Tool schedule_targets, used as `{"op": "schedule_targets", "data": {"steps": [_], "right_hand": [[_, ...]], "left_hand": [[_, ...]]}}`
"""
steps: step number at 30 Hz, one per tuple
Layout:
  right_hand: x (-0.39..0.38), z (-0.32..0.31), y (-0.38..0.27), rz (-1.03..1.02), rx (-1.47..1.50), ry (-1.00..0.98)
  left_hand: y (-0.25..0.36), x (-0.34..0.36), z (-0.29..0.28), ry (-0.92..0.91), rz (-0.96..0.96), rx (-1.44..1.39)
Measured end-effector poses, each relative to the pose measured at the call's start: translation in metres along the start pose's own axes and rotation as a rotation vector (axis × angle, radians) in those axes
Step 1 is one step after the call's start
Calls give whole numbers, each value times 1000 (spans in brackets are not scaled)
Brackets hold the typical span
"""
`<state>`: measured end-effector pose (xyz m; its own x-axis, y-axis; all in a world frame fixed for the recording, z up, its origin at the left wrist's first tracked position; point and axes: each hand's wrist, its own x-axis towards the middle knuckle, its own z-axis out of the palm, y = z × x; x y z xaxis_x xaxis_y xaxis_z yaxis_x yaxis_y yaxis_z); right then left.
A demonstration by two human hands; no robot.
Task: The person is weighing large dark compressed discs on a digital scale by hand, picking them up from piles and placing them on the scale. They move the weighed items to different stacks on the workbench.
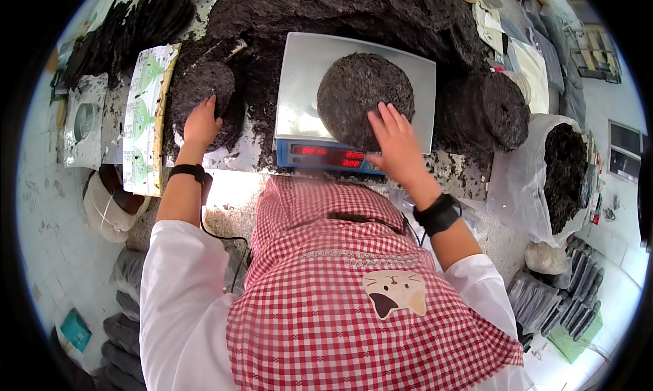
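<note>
A round, dark, fibrous cake that looks like dried seaweed lies flat on the steel pan of a digital scale. My right hand rests over its near right edge, fingers stretched and apart. The red digits of the scale's blue front panel are lit. To the left, another dark seaweed cake sits on top of others. My left hand lies on its near side with the fingers extended, not wrapped round it.
A big heap of loose dark seaweed fills the table behind the scale. More round cakes stand to its right, beside a clear plastic bag of seaweed. A white-and-green carton edges the left side. Wrapped dark packs lie on the floor.
</note>
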<state>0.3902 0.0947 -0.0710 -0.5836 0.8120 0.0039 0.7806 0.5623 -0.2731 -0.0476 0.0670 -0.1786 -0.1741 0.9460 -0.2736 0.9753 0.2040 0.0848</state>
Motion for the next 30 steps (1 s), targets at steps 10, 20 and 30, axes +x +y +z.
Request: {"op": "schedule_targets", "data": {"steps": [10, 20, 30], "right_hand": [[-47, -123, 67, 249, 25, 680], [-10, -96, -1, 60, 351, 273], [24, -80, -85, -166, 623, 150]], "left_hand": [[5, -8, -52, 266, -262, -262], [141, -90, -113, 286, -2, -1004], [198, -105, -126, -153, 337, -2145]]}}
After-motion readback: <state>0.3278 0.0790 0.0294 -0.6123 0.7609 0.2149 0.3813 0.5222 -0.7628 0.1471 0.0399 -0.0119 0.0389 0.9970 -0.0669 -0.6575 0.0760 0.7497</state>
